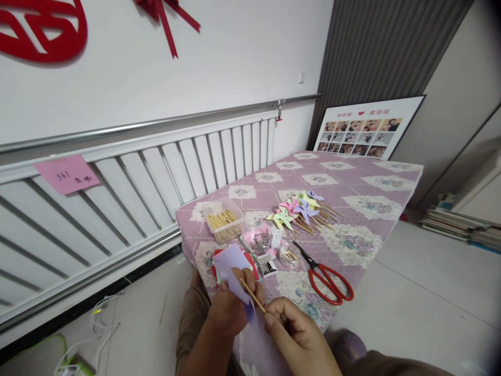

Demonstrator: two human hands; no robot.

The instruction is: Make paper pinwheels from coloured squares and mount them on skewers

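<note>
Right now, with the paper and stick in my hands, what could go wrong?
1. The left hand pinches the purple paper while the right hand pushes the stick at it; the tip could slip and prick the left fingers or tear the paper.
2. The scissors lie near the table edge, close to the hands; an elbow could knock them off.
</note>
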